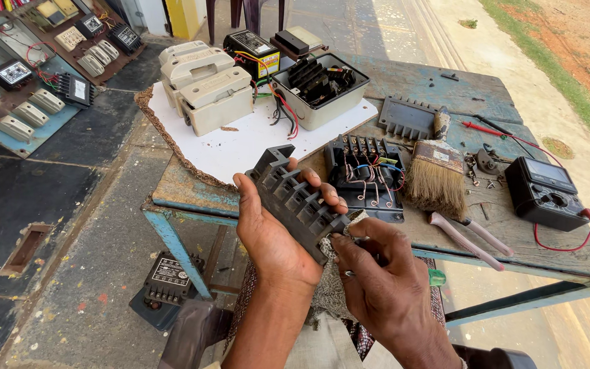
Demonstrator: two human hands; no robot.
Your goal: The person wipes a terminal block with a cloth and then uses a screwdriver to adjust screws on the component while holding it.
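- Head view: left hand (271,229) cradles a dark ribbed cover (295,201) from below, thumb on its left edge, fingers curled over the far edge; tilted, seemingly to present one end
- right hand (377,280) at 5 o'clock of the cover, fingertips pinching a grey cloth (349,222) against its lower end
- paintbrush (437,174) and open terminal block (367,174) lie at 2 o'clock on the table (192,195); meter (546,193) at 3 o'clock

cloth (349,222) mostly hidden by right hand (377,280) | forearms cut off
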